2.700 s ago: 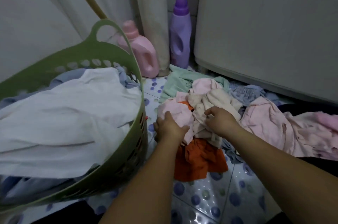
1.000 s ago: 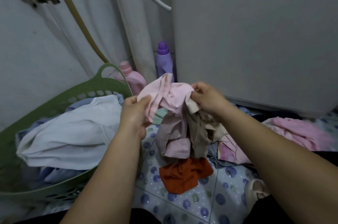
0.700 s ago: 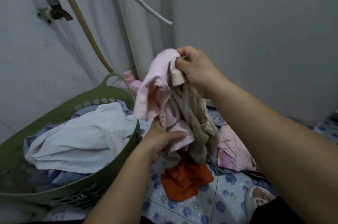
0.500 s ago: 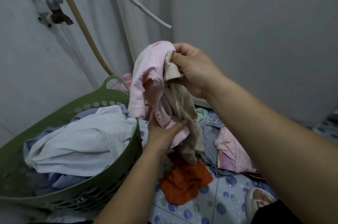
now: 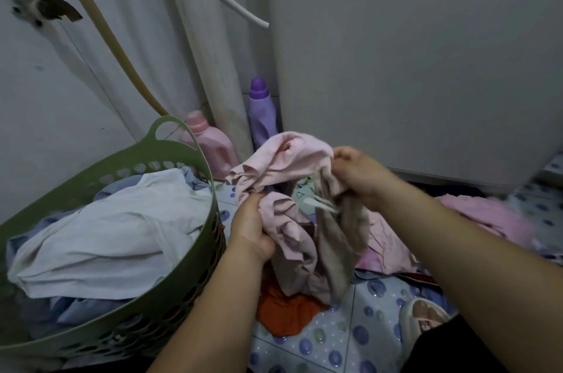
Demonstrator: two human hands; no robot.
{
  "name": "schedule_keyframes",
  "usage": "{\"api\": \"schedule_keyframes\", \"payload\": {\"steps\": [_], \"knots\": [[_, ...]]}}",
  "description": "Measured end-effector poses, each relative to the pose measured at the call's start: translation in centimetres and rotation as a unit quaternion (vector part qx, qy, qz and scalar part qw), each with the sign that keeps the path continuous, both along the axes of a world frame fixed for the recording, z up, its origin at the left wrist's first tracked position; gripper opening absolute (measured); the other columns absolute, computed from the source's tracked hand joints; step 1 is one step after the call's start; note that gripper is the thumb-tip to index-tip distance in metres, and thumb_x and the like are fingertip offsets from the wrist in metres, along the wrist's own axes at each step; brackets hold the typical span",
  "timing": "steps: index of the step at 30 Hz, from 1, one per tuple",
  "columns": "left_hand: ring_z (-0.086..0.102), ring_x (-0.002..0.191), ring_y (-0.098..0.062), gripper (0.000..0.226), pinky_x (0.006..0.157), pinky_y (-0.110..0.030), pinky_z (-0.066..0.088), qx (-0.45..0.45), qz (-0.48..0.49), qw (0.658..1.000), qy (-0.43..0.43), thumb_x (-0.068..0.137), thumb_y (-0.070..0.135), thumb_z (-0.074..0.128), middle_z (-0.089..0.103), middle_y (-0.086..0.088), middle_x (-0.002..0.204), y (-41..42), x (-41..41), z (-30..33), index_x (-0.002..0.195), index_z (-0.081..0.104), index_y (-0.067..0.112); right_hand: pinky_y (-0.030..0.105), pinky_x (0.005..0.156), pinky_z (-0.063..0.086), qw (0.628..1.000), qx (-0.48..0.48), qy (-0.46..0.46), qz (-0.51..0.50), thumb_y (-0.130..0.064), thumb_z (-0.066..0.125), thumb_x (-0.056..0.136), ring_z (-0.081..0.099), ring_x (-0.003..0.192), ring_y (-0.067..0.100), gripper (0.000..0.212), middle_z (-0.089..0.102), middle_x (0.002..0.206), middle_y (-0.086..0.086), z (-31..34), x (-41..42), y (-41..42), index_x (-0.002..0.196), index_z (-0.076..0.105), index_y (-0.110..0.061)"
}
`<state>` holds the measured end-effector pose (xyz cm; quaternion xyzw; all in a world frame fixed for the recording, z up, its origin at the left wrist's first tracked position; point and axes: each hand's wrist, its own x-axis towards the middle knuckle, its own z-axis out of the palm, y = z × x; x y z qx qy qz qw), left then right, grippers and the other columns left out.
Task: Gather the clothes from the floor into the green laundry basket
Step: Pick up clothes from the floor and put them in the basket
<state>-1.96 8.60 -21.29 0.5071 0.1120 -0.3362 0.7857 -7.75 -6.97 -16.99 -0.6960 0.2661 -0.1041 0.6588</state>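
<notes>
Head view
Left hand (image 5: 251, 231): fingers curled round the pink cloth (image 5: 283, 165), gripping its lower folds just right of the basket (image 5: 182, 156).
Right hand (image 5: 361, 173): fingers closed on the top of the pink cloth together with a beige cloth (image 5: 338, 244) that hung below it.
Held bundle: off the floor, between the two hands, beside the basket and not over it.
Basket: green, at left on the floor, holding a white cloth (image 5: 112, 229) on top of blue ones.
Orange cloth (image 5: 286, 314): on the tiles under the bundle, partly hidden by it.
Pink pile (image 5: 490, 214): on the floor at right, behind the right forearm.
Pink bottle (image 5: 210, 144): upright behind the basket handle.
Purple bottle (image 5: 260, 113): upright in the corner, by the grey appliance (image 5: 426, 68).
Hose (image 5: 106, 34): tan, slanted down the wall to the basket handle.
Slipper (image 5: 423, 321): on the tiles at lower right.
</notes>
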Motion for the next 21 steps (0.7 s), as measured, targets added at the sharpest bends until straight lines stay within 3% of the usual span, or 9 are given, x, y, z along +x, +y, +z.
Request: {"api": "schedule_keyframes", "payload": {"steps": [2,4,7,9,11,13,16,19,21], "knots": [[0.062,0.067,-0.027,0.031,0.059,-0.027,0.055,-0.026,-0.024,0.999,0.013,0.093,0.029,0.042,0.063,-0.014,0.084,-0.5,-0.2,0.1,0.09,0.063,0.006,0.026,0.054,0.039,0.998,0.005,0.055,0.02,-0.007,0.051,0.093,0.049,0.059,0.017,0.017,0.056,0.072,0.007,-2.2,-0.9,-0.1,0.081,0.057,-0.017],[0.061,0.084,-0.031,0.035,0.075,-0.034,0.054,-0.009,-0.049,0.999,0.012,0.09,0.025,0.048,0.063,-0.019,0.1,-1.3,-0.8,0.0,0.109,0.064,0.0,0.027,0.055,0.043,0.994,0.083,0.074,0.019,-0.006,0.05,0.093,0.052,0.06,0.018,0.013,0.057,0.074,0.007,-3.7,-1.5,0.2,0.086,0.057,-0.016],[0.065,0.092,-0.028,0.036,0.081,-0.038,0.055,0.118,-0.097,0.986,-0.059,0.088,0.014,0.06,0.067,-0.017,0.108,-2.6,-2.3,-1.4,0.121,0.059,0.001,0.031,0.06,0.048,0.978,0.204,0.042,-0.007,-0.003,0.05,0.093,0.057,0.066,0.021,0.012,0.062,0.079,0.011,-5.0,-1.7,0.7,0.091,0.057,-0.013],[0.067,0.101,-0.028,0.041,0.09,-0.039,0.055,0.159,-0.165,0.969,-0.096,0.085,0.016,0.066,0.069,-0.016,0.113,-3.1,-3.9,-2.2,0.124,0.06,0.006,0.028,0.054,0.053,0.966,0.252,0.007,-0.05,-0.002,0.046,0.095,0.062,0.059,0.02,0.014,0.067,0.068,0.01,-5.4,-1.6,0.8,0.091,0.057,-0.01],[0.067,0.105,-0.026,0.05,0.095,-0.038,0.052,0.131,-0.216,0.965,-0.066,0.079,0.029,0.073,0.07,-0.013,0.115,-3.2,-5.0,-3.1,0.125,0.061,0.011,0.023,0.047,0.053,0.96,0.265,-0.021,-0.085,-0.003,0.043,0.097,0.063,0.05,0.015,0.016,0.068,0.062,0.008,-5.6,-1.7,0.5,0.088,0.056,-0.008],[0.064,0.112,-0.026,0.082,0.104,-0.043,0.047,0.089,-0.234,0.968,-0.017,0.058,0.054,0.082,0.069,-0.009,0.119,-2.9,-5.8,-3.7,0.127,0.06,0.017,0.02,0.042,0.051,0.954,0.273,-0.048,-0.113,-0.003,0.041,0.097,0.06,0.045,0.012,0.015,0.065,0.062,0.009,-5.2,-1.8,-0.1,0.093,0.055,-0.007],[0.056,0.122,-0.033,0.105,0.103,-0.056,0.041,0.025,-0.243,0.968,0.06,0.037,0.082,0.063,0.065,-0.01,0.126,-2.3,-6.0,-4.9,0.125,0.061,0.024,0.022,0.04,0.051,0.936,0.298,-0.105,-0.154,0.003,0.038,0.095,0.06,0.037,0.012,0.02,0.063,0.047,0.004,-3.8,-1.8,-1.3,0.092,0.055,-0.008],[0.041,0.134,-0.037,0.108,0.1,-0.072,0.029,0.001,-0.213,0.971,0.108,0.046,0.09,0.035,0.048,-0.007,0.144,-1.4,-5.4,-5.3,0.135,0.049,0.03,0.034,0.055,0.06,0.919,0.327,-0.149,-0.163,0.002,0.04,0.093,0.07,0.062,0.021,0.025,0.072,0.078,0.013,-2.3,-1.6,-2.3,0.107,0.059,-0.004],[0.041,0.133,-0.036,0.109,0.098,-0.073,0.03,0.031,-0.157,0.977,0.139,0.056,0.091,0.031,0.044,-0.011,0.145,-1.3,-4.8,-5.5,0.142,0.04,0.026,0.04,0.065,0.059,0.912,0.352,-0.143,-0.156,-0.006,0.041,0.094,0.07,0.084,0.027,0.025,0.07,0.102,0.017,-1.4,-1.5,-2.6,0.108,0.062,-0.004]]}}
